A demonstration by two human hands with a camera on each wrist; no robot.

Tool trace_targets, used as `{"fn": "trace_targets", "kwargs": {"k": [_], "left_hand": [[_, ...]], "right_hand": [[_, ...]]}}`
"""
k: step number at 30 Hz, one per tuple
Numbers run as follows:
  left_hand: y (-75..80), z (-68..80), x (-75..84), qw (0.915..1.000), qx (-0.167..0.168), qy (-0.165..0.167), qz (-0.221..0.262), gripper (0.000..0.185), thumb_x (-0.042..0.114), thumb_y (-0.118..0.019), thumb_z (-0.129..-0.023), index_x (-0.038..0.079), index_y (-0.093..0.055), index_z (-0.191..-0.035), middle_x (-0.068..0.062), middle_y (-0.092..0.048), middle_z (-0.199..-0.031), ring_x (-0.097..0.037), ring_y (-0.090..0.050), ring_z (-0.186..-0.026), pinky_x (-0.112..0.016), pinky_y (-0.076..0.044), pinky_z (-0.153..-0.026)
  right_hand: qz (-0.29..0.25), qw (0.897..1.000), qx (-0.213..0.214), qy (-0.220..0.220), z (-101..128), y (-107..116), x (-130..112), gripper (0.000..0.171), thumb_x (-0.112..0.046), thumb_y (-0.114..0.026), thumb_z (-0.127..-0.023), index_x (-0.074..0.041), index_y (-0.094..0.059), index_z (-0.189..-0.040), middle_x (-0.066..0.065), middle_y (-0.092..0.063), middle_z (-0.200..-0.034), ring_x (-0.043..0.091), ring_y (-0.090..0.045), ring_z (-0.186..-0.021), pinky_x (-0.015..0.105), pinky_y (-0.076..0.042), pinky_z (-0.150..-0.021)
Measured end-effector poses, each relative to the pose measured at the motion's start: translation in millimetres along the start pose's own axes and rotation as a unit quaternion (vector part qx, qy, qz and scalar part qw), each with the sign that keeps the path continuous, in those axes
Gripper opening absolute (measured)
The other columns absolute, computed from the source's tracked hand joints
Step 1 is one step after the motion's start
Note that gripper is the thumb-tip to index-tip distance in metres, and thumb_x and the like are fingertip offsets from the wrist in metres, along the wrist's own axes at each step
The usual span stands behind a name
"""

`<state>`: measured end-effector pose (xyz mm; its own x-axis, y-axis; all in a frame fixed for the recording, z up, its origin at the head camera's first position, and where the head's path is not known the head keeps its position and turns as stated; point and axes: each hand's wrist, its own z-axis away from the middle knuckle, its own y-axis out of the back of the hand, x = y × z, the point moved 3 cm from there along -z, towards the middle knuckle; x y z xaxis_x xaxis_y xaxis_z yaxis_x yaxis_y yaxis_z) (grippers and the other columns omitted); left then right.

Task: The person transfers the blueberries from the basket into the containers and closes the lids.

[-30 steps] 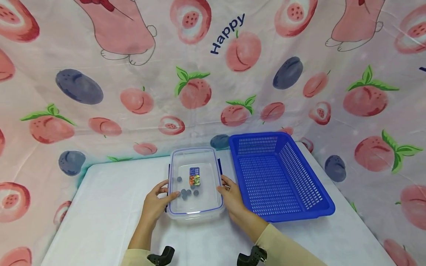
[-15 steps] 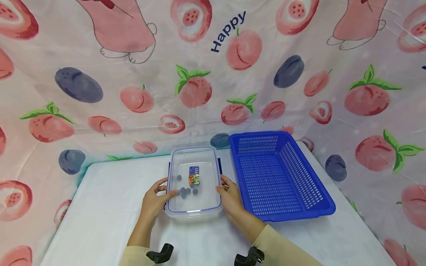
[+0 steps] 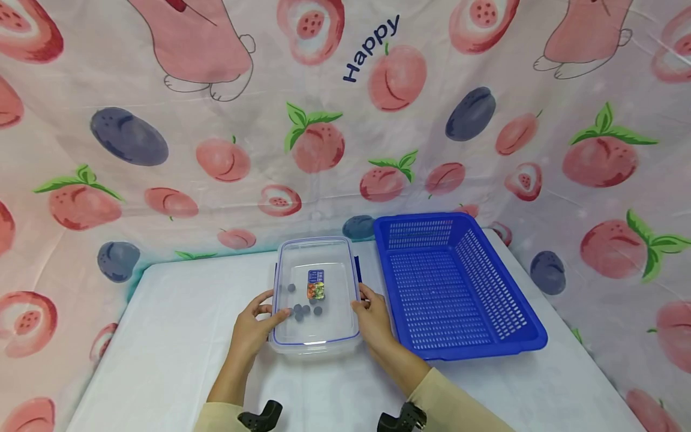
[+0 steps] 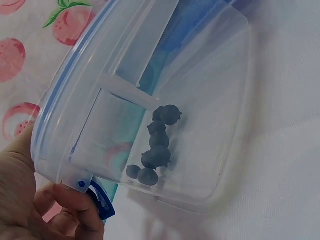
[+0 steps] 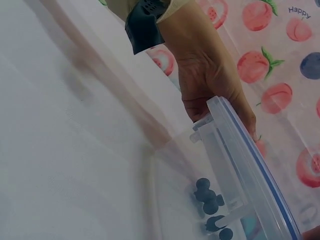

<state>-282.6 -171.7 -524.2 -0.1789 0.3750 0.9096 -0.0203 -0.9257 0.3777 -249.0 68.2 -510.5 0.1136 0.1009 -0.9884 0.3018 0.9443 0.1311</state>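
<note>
A clear plastic food container [image 3: 335,318] with a blue-edged lid [image 3: 340,258] sits on the white table, several blueberries [image 4: 159,140] loose inside. A small printed label [image 3: 315,284] marks the lid. My left hand [image 3: 249,324] holds the left side, thumb on the lid's edge and fingers curled by a blue side latch [image 4: 102,201], which sticks outward. On the opposite side my right hand [image 3: 376,318] grips the edge, thumb at the lid's rim; its other fingertips are mostly hidden. Another blue latch [image 3: 357,269] shows just beyond it.
A blue perforated basket [image 3: 526,333] stands right of the container, close beside my right hand and forearm. White cloth covers the table [image 3: 162,336]. A fruit-print curtain [image 3: 324,210] hangs along the table's back and right edges.
</note>
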Motion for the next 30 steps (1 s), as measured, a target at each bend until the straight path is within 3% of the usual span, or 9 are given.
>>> {"fn": "trace_targets", "kwargs": {"k": [15, 19, 23, 26, 30], "left_hand": [[5.4, 2.3, -0.8, 1.0, 0.004, 0.002, -0.004, 0.069, 0.034, -0.08, -0.083, 0.014, -0.05, -0.142, -0.013, -0.056, -0.112, -0.013, -0.058, -0.074, -0.023, -0.05, -0.057], [8.5, 1.6, -3.0, 0.9995, 0.029, 0.0, 0.012, 0.068, 0.038, -0.077, -0.084, 0.015, -0.05, -0.143, -0.012, -0.056, -0.115, -0.014, -0.062, -0.074, -0.023, -0.051, -0.059], [12.4, 1.6, -9.4, 0.9986, 0.052, -0.001, 0.012, 0.071, 0.045, -0.073, -0.087, 0.011, -0.048, -0.144, -0.014, -0.054, -0.124, -0.022, -0.062, -0.092, -0.026, -0.053, -0.074], [11.1, 1.8, -14.9, 0.9996, 0.026, 0.007, 0.008, 0.08, 0.052, -0.067, -0.089, 0.004, -0.042, -0.147, -0.019, -0.051, -0.134, -0.03, -0.055, -0.116, -0.037, -0.05, -0.092], [6.4, 2.5, -19.8, 0.9992, -0.019, 0.027, 0.024, 0.082, 0.055, -0.06, -0.093, -0.001, -0.039, -0.148, -0.024, -0.05, -0.139, -0.035, -0.052, -0.125, -0.046, -0.044, -0.102]], "right_hand": [[-0.016, 1.0, 0.006, 0.015, 5, -3, 2, 0.047, 0.003, -0.054, -0.094, 0.009, -0.046, -0.14, 0.02, -0.049, -0.119, 0.022, -0.046, -0.1, 0.025, -0.042, -0.081], [-0.026, 1.0, 0.007, 0.012, 3, -2, 3, 0.046, 0.004, -0.055, -0.094, 0.009, -0.047, -0.139, 0.02, -0.049, -0.118, 0.021, -0.047, -0.098, 0.023, -0.042, -0.078], [-0.029, 0.999, 0.014, 0.016, 5, -1, 1, 0.046, 0.003, -0.056, -0.093, 0.009, -0.049, -0.138, 0.02, -0.05, -0.118, 0.02, -0.047, -0.098, 0.019, -0.041, -0.077], [-0.03, 0.999, 0.024, 0.019, 6, 0, 1, 0.046, 0.002, -0.057, -0.093, 0.009, -0.049, -0.138, 0.02, -0.051, -0.119, 0.021, -0.047, -0.1, 0.019, -0.041, -0.079], [-0.036, 0.998, 0.044, 0.01, 7, 1, 5, 0.05, -0.003, -0.06, -0.093, 0.008, -0.047, -0.139, 0.023, -0.049, -0.126, 0.03, -0.045, -0.109, 0.034, -0.04, -0.091]]}}
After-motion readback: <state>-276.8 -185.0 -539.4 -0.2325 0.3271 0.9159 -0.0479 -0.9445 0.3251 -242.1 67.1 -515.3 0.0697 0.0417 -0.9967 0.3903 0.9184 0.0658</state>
